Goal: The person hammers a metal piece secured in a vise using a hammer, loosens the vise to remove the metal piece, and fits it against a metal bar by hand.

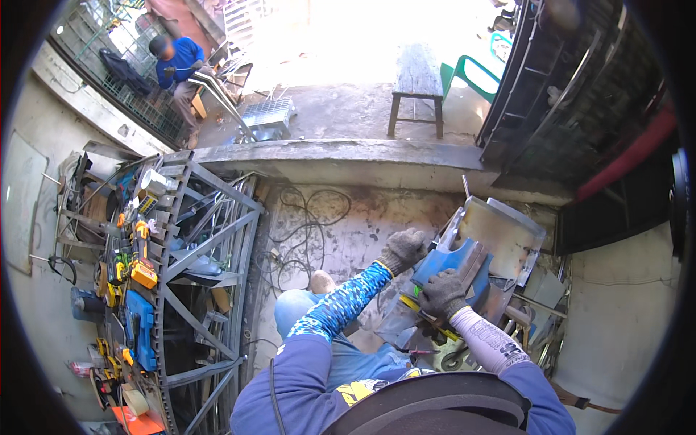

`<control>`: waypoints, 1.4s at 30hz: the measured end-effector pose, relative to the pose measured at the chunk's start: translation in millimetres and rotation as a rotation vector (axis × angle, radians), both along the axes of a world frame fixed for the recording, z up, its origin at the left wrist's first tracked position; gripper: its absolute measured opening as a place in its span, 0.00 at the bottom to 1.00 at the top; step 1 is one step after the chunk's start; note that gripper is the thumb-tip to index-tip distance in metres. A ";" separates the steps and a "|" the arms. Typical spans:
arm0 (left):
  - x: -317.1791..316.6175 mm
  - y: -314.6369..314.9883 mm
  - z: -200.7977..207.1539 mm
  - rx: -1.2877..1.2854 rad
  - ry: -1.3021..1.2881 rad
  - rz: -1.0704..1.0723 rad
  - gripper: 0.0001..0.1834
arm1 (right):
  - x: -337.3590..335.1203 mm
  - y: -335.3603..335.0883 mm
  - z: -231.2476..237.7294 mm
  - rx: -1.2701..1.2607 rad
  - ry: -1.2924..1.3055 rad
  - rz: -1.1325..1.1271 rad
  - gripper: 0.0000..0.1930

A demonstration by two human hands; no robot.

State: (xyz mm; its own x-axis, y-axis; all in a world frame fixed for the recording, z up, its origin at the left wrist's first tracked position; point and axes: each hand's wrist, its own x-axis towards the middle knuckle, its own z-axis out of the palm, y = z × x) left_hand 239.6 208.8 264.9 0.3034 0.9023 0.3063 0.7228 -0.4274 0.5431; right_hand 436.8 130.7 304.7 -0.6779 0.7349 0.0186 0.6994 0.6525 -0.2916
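My left hand (403, 251), in a dark grey knitted glove, is closed near the upper left edge of a blue sheet-like piece (433, 265). What its fingers hold, if anything, is hidden. Gloved the same way, my right hand (442, 293) is closed at the front of that piece. A flat grey-brown metal strip (473, 262) lies on the blue piece, reaching from beside my right hand toward the upper right; whether I grip it cannot be told. Something with a yellow-green edge (409, 301) shows left of my right hand.
Behind the blue piece stands a bent metal sheet (500, 233); scrap metal and rods crowd its right side. A black cable (308, 225) coils on the floor. On the left, a metal rack (210, 254) carries power tools and a blue case (140, 330). Beyond a ledge, a person (181, 65) sits near a bench (418, 72).
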 end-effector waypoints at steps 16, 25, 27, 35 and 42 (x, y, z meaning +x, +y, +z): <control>44.7 51.4 -95.6 -0.462 -0.067 0.309 0.21 | -4.1 1.7 4.9 -0.041 -0.048 0.026 0.15; -9.0 -49.9 -103.4 -1.022 -0.278 0.313 0.29 | -5.2 -2.1 0.4 0.003 -0.083 0.026 0.14; -14.2 -61.0 -88.9 -1.010 -0.117 0.304 0.28 | -7.1 1.1 0.0 0.007 -0.118 0.027 0.15; -65.7 -74.5 26.6 -0.822 -0.041 0.164 0.26 | -9.4 7.8 16.0 -0.184 -0.392 0.105 0.23; -92.0 -99.0 56.2 -0.578 -0.200 0.071 0.22 | -20.3 6.9 22.3 -0.232 -0.514 0.133 0.28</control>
State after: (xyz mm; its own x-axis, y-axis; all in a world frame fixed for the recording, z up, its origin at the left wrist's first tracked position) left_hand 147.7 109.8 321.1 0.2237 0.9553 -0.1933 0.5987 0.0218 0.8007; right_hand 416.5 137.6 327.0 -0.6438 0.5887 -0.4889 0.7057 0.7038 -0.0818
